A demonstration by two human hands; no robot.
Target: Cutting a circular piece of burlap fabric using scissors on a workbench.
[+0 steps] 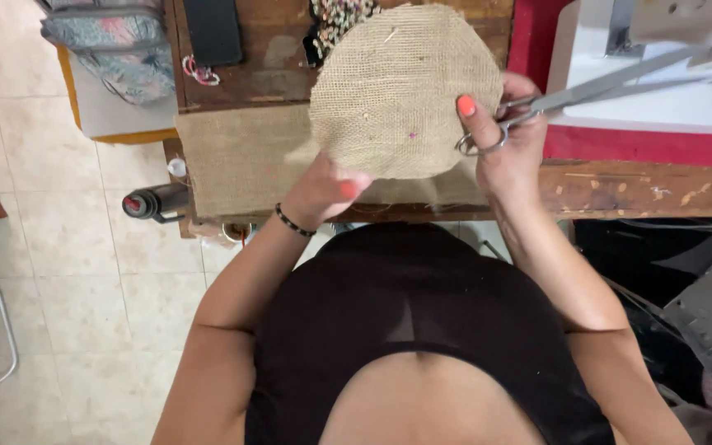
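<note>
Burlap round (401, 86) feels light, floppy; my left hand (323, 188) pinches its lower edge, right hand (508, 140) grips scissors (570, 95).

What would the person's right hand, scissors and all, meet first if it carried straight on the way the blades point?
The right hand holds scissors aimed up-right. Their tips already lie over the white sewing machine, so that probably comes first, though depth is unclear.
</note>
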